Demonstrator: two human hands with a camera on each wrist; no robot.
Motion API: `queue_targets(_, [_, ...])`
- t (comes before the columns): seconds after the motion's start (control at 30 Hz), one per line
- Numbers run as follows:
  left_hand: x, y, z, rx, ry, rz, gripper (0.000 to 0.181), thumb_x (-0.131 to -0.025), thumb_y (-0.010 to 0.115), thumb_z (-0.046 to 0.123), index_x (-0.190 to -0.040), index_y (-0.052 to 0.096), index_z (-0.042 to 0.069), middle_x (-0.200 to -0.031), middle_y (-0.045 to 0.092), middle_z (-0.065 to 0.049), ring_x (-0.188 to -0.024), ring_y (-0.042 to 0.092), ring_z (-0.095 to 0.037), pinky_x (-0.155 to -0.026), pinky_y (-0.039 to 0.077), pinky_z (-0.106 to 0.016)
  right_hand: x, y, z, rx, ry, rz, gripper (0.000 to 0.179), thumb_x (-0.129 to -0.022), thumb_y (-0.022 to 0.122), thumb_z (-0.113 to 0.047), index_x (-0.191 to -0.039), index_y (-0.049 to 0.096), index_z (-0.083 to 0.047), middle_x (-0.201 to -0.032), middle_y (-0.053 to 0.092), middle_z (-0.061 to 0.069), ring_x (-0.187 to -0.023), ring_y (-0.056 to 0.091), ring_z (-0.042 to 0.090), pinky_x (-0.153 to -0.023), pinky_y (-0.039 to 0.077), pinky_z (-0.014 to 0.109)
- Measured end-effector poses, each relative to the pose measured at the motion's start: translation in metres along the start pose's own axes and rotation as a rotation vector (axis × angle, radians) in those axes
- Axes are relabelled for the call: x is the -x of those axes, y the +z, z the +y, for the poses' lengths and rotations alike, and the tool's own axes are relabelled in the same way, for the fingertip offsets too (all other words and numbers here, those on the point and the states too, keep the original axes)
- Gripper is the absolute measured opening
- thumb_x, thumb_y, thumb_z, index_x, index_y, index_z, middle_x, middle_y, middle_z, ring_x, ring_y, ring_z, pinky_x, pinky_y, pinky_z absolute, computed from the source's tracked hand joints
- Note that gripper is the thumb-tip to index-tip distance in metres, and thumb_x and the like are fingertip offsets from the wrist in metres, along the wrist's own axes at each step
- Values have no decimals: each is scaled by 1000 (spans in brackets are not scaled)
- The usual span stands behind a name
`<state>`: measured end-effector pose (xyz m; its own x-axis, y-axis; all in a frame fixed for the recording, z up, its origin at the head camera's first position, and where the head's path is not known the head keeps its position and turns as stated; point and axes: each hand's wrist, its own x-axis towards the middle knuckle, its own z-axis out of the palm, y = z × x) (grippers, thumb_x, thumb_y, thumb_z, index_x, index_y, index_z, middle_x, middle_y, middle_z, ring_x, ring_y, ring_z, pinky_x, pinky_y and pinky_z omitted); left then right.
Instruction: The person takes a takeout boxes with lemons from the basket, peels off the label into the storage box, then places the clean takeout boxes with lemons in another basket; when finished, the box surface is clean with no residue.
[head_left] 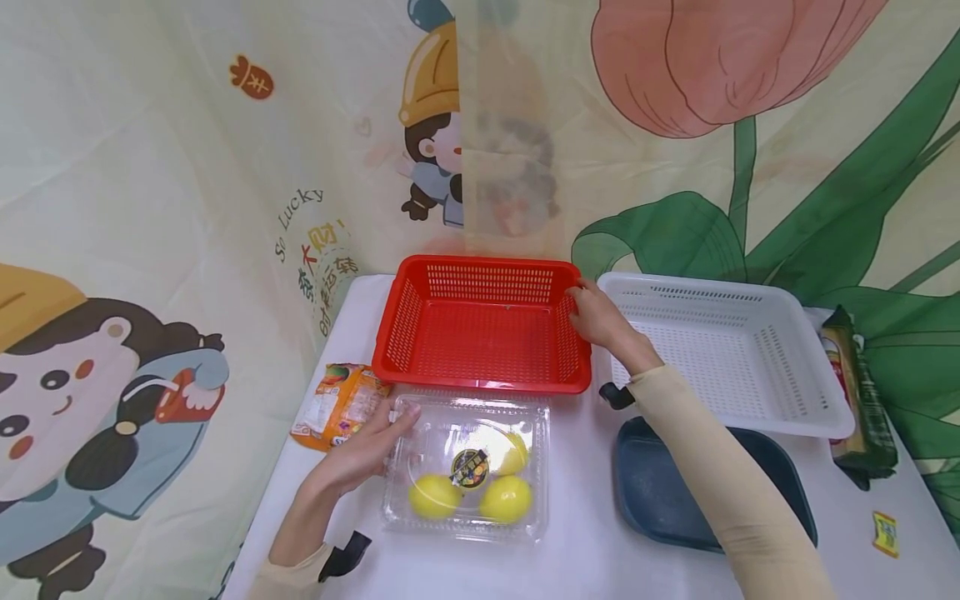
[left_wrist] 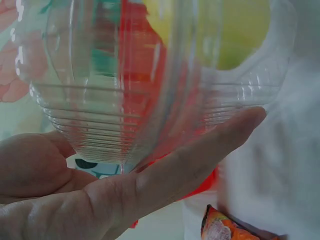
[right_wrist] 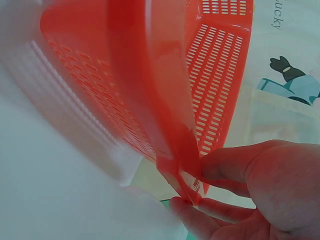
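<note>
In the head view, a red plastic basket [head_left: 480,333] with perforated walls stands at the back of the table. My right hand [head_left: 603,321] pinches its right rim, thumb inside and fingers outside, as the right wrist view shows on the basket [right_wrist: 170,100]. In front of the basket lies a clear plastic clamshell box [head_left: 465,425] with a dark round label [head_left: 470,468] on its lid. Three lemons [head_left: 506,500] are inside. My left hand [head_left: 360,454] holds the box by its left side; in the left wrist view the fingers [left_wrist: 200,160] lie along the ribbed wall.
An orange snack bag [head_left: 345,404] lies left of the box. To the right are a white perforated basket [head_left: 705,358], a dark blue tray [head_left: 645,500] partly under my right forearm, a dark green packet [head_left: 862,408] and a small yellow packet [head_left: 886,533]. A printed curtain hangs behind.
</note>
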<state>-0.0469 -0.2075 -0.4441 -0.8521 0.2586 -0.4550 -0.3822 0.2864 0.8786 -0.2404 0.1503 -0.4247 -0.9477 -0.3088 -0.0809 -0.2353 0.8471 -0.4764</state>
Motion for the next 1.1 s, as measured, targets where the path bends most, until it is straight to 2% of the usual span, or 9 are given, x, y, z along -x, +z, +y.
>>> queue_targets(0.33, [-12,2,-4,7,15,12,81,-106,49,42,-164,-5,27,-169,-15,-9,-151,-1,-47,-94,33,-87,1,2,1,-38,4,0,44,-97,55,2,-139,50,12,-155,34,34,-137,46,48,-107,47,57])
queue_targets(0.53, [-17,2,-7,14,4,29,79,-106,49,41,-164,-4,28,-169,-12,-10,-147,14,-52,-91,42,-82,1,2,1,-44,14,1,44,-97,55,2,-140,50,12,-156,33,33,-137,46,48,-106,48,57])
queue_targets(0.73, [-18,2,-8,-6,-18,40,80,-105,50,44,-164,-3,29,-169,-12,-11,-145,21,-54,-91,40,-83,1,1,0,-39,22,-6,45,-97,55,2,-141,49,12,-157,31,33,-137,45,49,-107,47,57])
queue_targets(0.9, [-20,1,-8,-18,18,34,78,-107,48,40,-164,-3,27,-169,-12,-11,-148,11,-49,-97,38,-82,1,1,1,-7,10,-2,46,-98,55,1,-141,48,12,-157,31,34,-139,43,49,-111,43,57])
queue_targets(1.0, [-22,1,-9,-16,47,35,75,-107,48,37,-164,-1,26,-170,-10,-9,-151,3,-42,-106,33,-79,1,2,0,-18,12,-7,47,-98,55,-1,-143,46,12,-158,30,34,-142,40,49,-114,40,57])
queue_targets(1.1, [-24,1,-11,-23,63,39,75,-107,48,37,-164,0,25,-170,-9,-8,-152,2,-40,-111,29,-76,2,2,0,-43,7,-7,50,-99,54,-4,-146,43,11,-158,28,34,-143,37,49,-116,38,58])
